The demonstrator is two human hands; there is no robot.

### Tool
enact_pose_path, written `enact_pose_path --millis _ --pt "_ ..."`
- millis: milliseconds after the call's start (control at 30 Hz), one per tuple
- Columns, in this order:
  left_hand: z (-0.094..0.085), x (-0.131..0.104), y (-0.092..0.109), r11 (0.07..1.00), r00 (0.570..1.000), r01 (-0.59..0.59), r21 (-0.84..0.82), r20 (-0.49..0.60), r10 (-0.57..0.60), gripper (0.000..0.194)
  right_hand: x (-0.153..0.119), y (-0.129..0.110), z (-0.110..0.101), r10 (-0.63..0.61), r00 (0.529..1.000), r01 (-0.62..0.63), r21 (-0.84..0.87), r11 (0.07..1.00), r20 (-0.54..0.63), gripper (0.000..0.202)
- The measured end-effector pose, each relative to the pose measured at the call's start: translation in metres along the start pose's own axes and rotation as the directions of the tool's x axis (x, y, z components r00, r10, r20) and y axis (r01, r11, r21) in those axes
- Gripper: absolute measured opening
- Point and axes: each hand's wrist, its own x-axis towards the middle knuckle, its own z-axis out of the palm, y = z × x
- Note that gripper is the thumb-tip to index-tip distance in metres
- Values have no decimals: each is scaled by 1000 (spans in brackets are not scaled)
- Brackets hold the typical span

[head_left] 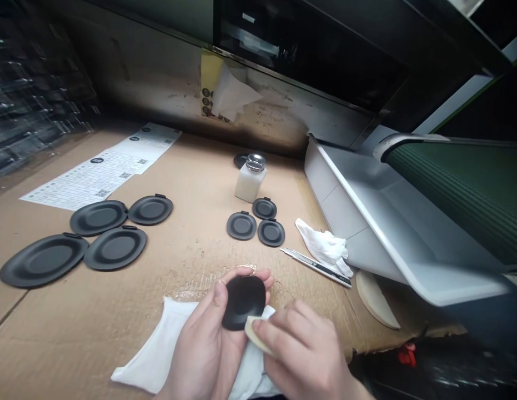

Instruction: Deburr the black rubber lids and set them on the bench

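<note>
A small black disc (244, 301) lies in my left hand (210, 339), its thumb on the left edge and fingers curled behind it. Pinched in my right hand (302, 344) is a cream-coloured pad (258, 333), which touches the lower right edge of the disc. A white cloth (152, 350) is spread beneath both hands on the cardboard (200, 216). Beyond them stand three small black discs (271, 232) lying flat in a cluster, and behind these is a white bottle (250, 180) with a metal top.
Several larger black discs (115, 248) lie at the left, near printed paper sheets (112, 166). On the right are a crumpled white cloth (325, 247), a cutter knife (316, 266), another cream pad (375, 299) and a grey-white bin (366, 216). Clear plastic pieces (33, 89) are stacked far left.
</note>
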Motion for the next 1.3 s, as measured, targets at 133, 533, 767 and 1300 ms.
enact_pose_path --millis 133,533,767,1300 --pt "-1 -1 0 999 1000 -3 35 13 3 31 17 17 -2 59 997 -58 -22 998 44 25" --pt "1 1 1 999 998 6 -47 62 -3 31 0 32 -25 24 995 -46 221 974 102 27" --pt "0 0 1 996 997 64 -59 42 -62 34 -4 2 6 12 1000 -6 216 976 -24 19" --pt "2 -1 0 992 996 81 -96 52 -76 40 14 -5 11 28 999 -25 164 986 -17 19"
